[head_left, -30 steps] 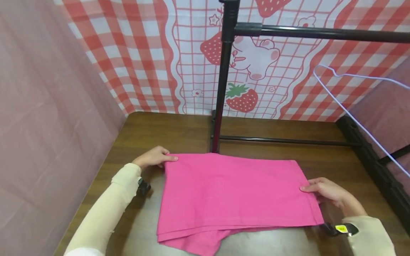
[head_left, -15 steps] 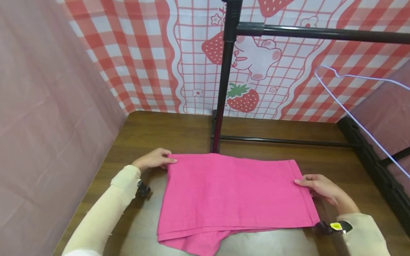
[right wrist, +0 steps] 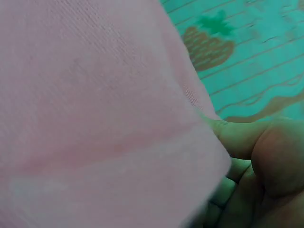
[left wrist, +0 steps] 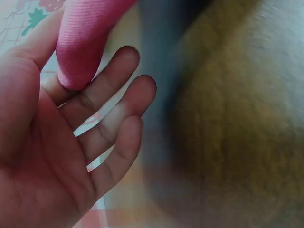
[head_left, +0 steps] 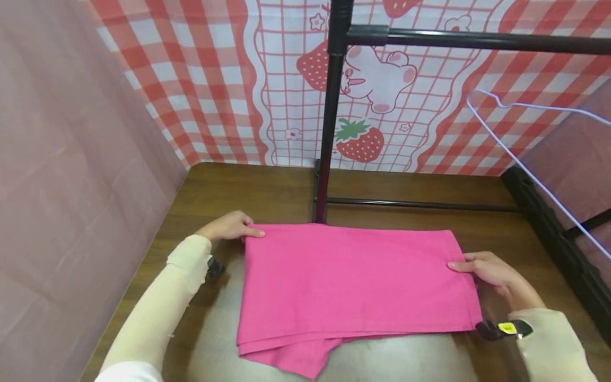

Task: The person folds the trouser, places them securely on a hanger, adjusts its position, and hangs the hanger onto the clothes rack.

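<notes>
A pair of pink trousers (head_left: 353,281), folded into a wide rectangle, is held stretched between both hands, close over the table. A pointed flap of the same cloth hangs out below its near edge at the left. At the far left corner, my left hand (head_left: 229,226) pinches the fabric between thumb and forefinger; in the left wrist view the other fingers (left wrist: 126,102) are loosely bent away from the cloth. My right hand (head_left: 494,273) grips the hemmed right edge, thumb on top and fingers underneath, largely hidden by the cloth in the head view.
Behind the trousers stands a black garment rack (head_left: 329,132) with a lower crossbar (head_left: 420,203). A lilac wire hanger (head_left: 517,154) hangs at the right. Brown wooden table (head_left: 224,185) lies beneath; a red-checked strawberry curtain (head_left: 210,95) closes the back, a pinkish drape (head_left: 81,175) the left side.
The right hand shifts left, then back out to the right, and the trousers' right edge goes with it. The cloth now looks tauter and smoother. The left hand keeps its corner.
</notes>
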A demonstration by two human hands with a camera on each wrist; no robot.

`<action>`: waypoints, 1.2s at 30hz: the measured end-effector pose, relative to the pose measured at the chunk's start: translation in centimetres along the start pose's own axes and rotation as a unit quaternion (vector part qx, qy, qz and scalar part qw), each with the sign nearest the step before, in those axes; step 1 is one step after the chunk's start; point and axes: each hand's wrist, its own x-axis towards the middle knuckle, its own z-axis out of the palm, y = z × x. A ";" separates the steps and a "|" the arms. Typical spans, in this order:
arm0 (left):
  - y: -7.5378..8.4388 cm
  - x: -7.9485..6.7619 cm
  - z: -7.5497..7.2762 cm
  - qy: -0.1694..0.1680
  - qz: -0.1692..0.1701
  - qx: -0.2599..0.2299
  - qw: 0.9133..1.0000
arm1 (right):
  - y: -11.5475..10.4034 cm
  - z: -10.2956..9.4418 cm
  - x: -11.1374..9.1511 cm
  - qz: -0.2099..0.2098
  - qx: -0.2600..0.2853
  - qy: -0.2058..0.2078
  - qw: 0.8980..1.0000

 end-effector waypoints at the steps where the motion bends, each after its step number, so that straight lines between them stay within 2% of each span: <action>1: 0.0 0.0 0.1 0.001 0.000 -0.001 1.000 | 0.2 0.2 0.3 0.008 0.011 -0.008 1.000; 5: -0.2 0.0 0.4 0.005 -0.002 -0.025 1.000 | 0.5 1.0 0.8 0.032 0.027 -0.020 0.999; 7: -0.4 -0.1 0.6 0.012 -0.004 -0.046 0.999 | 0.4 1.2 0.9 0.022 0.019 -0.012 1.000; 10: -0.8 -0.1 1.2 0.021 -0.008 -0.087 0.996 | 0.0 1.5 0.7 0.002 -0.027 0.031 0.999; 14: -1.3 -0.3 1.8 0.024 -0.014 -0.165 0.986 | -0.5 1.8 0.5 -0.028 -0.113 0.108 0.987; 16: -1.5 -0.4 2.1 0.018 -0.012 -0.214 0.976 | -0.5 2.0 0.5 -0.037 -0.119 0.123 0.985; 20: -1.6 -0.8 2.6 -0.001 -0.005 -0.289 0.957 | -0.6 2.1 0.2 -0.030 -0.084 0.115 0.989; 26: -1.6 -1.5 3.2 -0.016 -0.001 -0.363 0.932 | -0.8 1.9 0.3 -0.008 -0.058 0.108 0.992; 30: -2.0 -1.9 3.3 -0.016 0.014 -0.429 0.903 | -0.8 1.4 0.8 0.018 -0.024 0.087 0.996; 33: -2.4 -2.0 3.5 -0.022 0.018 -0.470 0.882 | -0.7 1.2 1.1 0.022 -0.011 0.069 0.997; 34: -2.5 -2.0 3.5 -0.026 0.019 -0.476 0.879 | -0.7 1.2 1.1 0.019 -0.008 0.062 0.998; 36: -2.8 -2.1 3.7 -0.032 0.012 -0.477 0.878 | -0.7 1.1 1.2 0.013 0.001 0.053 0.999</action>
